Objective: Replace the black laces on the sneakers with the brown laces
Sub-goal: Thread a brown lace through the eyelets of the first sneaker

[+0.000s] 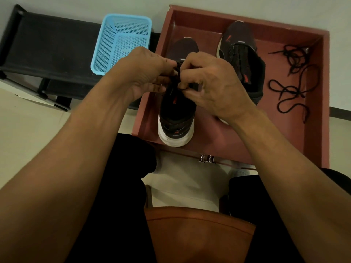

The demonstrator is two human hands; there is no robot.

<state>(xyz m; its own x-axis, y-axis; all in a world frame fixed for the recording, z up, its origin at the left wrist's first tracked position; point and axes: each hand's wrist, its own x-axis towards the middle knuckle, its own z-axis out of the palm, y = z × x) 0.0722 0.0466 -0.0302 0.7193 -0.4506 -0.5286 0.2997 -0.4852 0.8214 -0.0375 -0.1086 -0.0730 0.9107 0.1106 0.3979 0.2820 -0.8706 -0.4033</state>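
Note:
A dark sneaker (pixel 176 118) with a white sole stands in the reddish-brown tray (pixel 313 130), heel toward me. Over its eyelets, my left hand (pixel 144 73) and my right hand (pixel 210 82) pinch a dark lace (pixel 182 87); its colour is hard to tell in the dim light. The second dark sneaker (pixel 241 50) lies farther back and to the right, partly behind my right hand. Loose dark laces (pixel 292 88) sprawl on the tray floor at the right. My fingers hide most of the near sneaker's tongue.
A light blue perforated plastic basket (pixel 121 42) sits left of the tray on a black low bench (pixel 47 46). My knees in black trousers and a brown chair seat (pixel 199 230) fill the bottom. A metal handle (pixel 207 158) sits on the tray's near edge.

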